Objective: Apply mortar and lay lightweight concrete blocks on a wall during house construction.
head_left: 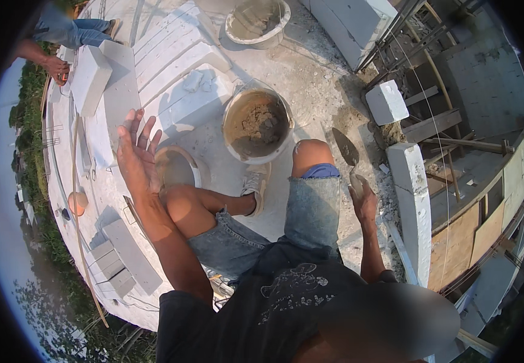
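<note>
My left hand (138,154) is raised above my left knee, fingers spread, with nothing in it. Below and beside it stands a round bucket (198,172) with greyish liquid, partly hidden by the hand and knee. In my right hand (363,196) is the handle of a pointed trowel (345,147), its grey blade directed away from me, beside my right knee. Between my feet and the stacked blocks sits a bucket of mortar (259,124), brown and grey inside. To the right of the trowel a row of pale blocks (412,206) lines the slab edge.
Long white blocks (177,48) lie stacked ahead on the left. A second mortar tub (257,23) stands farther off. At far left a co-worker's hand (56,68) holds a small orange thing by a block (90,81). Right of the wall, the floor drops to timbers (434,124) below.
</note>
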`<state>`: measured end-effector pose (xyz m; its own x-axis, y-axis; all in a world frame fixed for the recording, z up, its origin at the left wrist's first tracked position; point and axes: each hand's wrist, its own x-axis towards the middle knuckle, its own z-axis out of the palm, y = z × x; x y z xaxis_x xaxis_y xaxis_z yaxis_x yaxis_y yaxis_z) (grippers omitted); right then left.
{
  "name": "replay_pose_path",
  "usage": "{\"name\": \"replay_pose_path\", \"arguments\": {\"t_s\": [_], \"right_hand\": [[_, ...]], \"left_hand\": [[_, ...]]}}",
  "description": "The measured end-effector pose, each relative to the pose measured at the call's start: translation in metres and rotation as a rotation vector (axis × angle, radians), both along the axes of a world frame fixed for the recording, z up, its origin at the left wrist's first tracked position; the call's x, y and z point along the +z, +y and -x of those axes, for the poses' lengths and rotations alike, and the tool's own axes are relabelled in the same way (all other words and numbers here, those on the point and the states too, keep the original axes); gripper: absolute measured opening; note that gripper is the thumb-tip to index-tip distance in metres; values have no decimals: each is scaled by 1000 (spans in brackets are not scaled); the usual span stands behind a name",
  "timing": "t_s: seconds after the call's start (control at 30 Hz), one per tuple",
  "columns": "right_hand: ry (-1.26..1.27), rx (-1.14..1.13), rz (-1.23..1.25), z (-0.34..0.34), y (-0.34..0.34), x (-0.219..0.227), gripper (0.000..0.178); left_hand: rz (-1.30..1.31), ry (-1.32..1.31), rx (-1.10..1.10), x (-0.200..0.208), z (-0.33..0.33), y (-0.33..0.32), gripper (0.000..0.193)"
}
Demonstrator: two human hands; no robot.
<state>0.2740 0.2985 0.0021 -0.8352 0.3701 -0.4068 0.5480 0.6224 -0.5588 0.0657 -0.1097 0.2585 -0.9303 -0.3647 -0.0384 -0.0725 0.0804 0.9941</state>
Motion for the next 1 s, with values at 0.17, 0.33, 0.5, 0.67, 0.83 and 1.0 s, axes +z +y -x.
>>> {"name": "replay_pose_path", "arguments": {"t_s": [0.17, 0.33, 0.5, 0.67, 0.83, 1.0], "right_hand": [[223, 592, -181, 151, 11, 110, 42], [346, 1159, -433, 222, -80, 154, 28], [589, 1201, -203, 230, -161, 144, 34], [572, 1102, -115, 305, -244, 125, 59], [500, 1097, -270, 395, -336, 80, 68], [344, 1179, -340, 432, -381, 41, 64]], "left_hand": [[-90, 117, 123, 4, -16, -18, 63], [-374, 146, 303, 7, -33, -52, 61], [-313, 172, 550, 17, -67, -85, 49], [-183, 300, 597, 6, -86, -54, 37], [840, 307, 221, 9, -85, -25, 24], [1121, 335, -84, 9, -87, -29, 28]]}}
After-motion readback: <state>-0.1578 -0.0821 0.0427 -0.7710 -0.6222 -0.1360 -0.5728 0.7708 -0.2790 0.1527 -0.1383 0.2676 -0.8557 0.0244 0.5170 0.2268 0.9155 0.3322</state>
